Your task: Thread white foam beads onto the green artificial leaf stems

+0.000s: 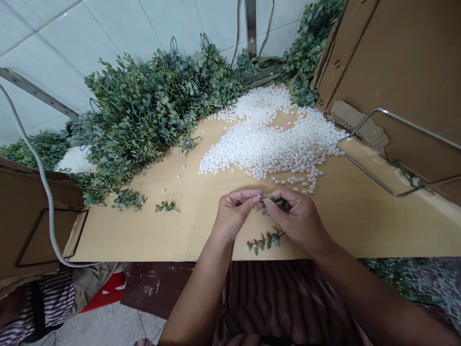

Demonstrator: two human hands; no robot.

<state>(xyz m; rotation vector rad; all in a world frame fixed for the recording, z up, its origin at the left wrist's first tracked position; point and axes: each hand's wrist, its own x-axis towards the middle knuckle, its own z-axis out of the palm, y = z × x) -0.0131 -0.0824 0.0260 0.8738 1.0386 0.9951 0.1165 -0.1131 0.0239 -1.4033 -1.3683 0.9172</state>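
My left hand (234, 211) and my right hand (300, 216) meet above the table, fingertips pinched together. Between them is an artificial leaf sprig (265, 198), its stem end held in the right fingers and mostly hidden. A small white bead (259, 197) shows at the sprig's tip, at the left fingertips. A second leaf sprig (264, 241) sticks out below my right hand near the table's front edge, with a white spot at its left tip; whether the hand holds it I cannot tell. Behind the hands spreads a large heap of white beads (248, 144).
A big pile of artificial greenery (144, 105) lies at the back left. A loose sprig (167, 206) lies left of my hands. Cardboard boxes (403, 72) with a bent metal rod (389, 192) stand at the right. A white cable (46, 192) hangs at the left, near another person's striped sleeve (59, 298).
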